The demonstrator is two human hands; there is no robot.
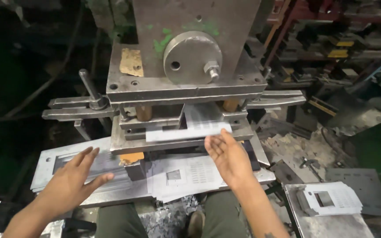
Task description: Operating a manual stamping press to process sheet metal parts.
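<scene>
A grey punch press (186, 66) stands in front of me. A thin sheet-metal plate (199, 128) with rows of small slots lies in the die gap, blurred. My right hand (228, 158) is open, palm up, just below that plate's near edge, fingertips close to it. My left hand (73, 180) is open, palm down, over a stack of flat metal blanks (49, 163) at the left. Between my hands lies a pile of punched plates (186, 176) with square cut-outs.
More punched plates (331, 198) are stacked on a metal stand at the right. A lever handle (89, 88) sticks up at the press's left. Scrap and metal chips cover the floor (300, 150). My knees and a foot show below the bench.
</scene>
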